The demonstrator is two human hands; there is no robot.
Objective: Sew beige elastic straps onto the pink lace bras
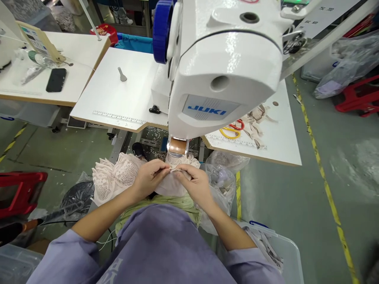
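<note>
My left hand [151,176] and my right hand [194,183] meet in front of the sewing machine [222,71]. Both pinch the edge of a pale lace bra [171,188] between thumb and fingertips, just below the machine's lit sewing end [177,146]. Part of this bra hangs over my lap, and some of it runs up under the machine. To the left of my left hand lies a stack of cream lace bra cups [114,177]. The exact seam or strip between my fingertips is too small to make out.
On the right table wing lie yellow-handled scissors [230,133], red-handled scissors [237,125] and fabric scraps [256,120]. A ruler strip [118,117] runs along the left wing. A phone [56,80] rests on the neighbouring table. A plastic bin [288,252] stands at lower right, a red stool [22,193] at left.
</note>
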